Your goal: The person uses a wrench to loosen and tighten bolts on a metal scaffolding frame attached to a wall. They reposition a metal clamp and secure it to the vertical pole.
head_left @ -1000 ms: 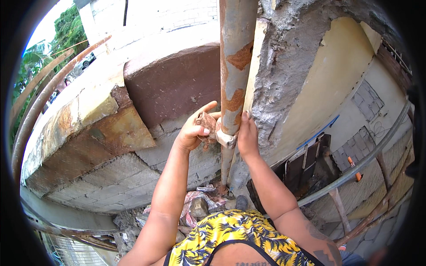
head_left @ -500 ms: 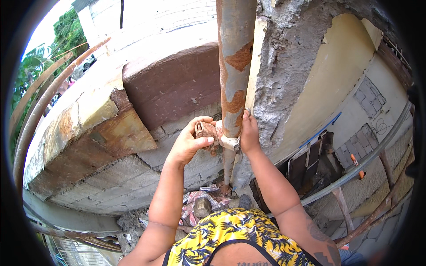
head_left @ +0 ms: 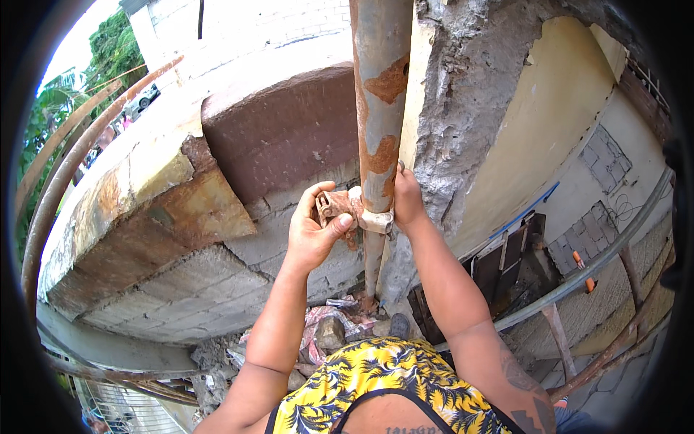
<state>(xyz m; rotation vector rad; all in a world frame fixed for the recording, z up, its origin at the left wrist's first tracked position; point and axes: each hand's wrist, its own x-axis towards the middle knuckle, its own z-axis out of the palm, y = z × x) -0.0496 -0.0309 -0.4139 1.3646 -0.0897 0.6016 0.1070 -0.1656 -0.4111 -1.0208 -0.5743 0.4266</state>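
A rusty vertical pipe [head_left: 379, 87] runs down the middle of my view, with a clamp fitting [head_left: 376, 220] around it. My left hand [head_left: 314, 235] is closed on the rusty coupler [head_left: 336, 205] at the clamp's left side, thumb across its front. On the pipe's right, just above the band, my right hand [head_left: 408, 199] is closed against pipe and clamp; its fingertips are mostly hidden, and a small metal piece shows at the thumb.
Broken concrete [head_left: 463, 108] adjoins the pipe's right. A ledge with rusted sheet metal [head_left: 181, 195] lies left. Curved rusty bars [head_left: 94, 148] and a metal rail [head_left: 585, 271] flank me. Rubble and sacks [head_left: 322, 325] lie below, near a shoe [head_left: 400, 325].
My right hand has moved slightly up along the pipe. The coupler in my left hand has shifted a little, and my left thumb now angles up across it.
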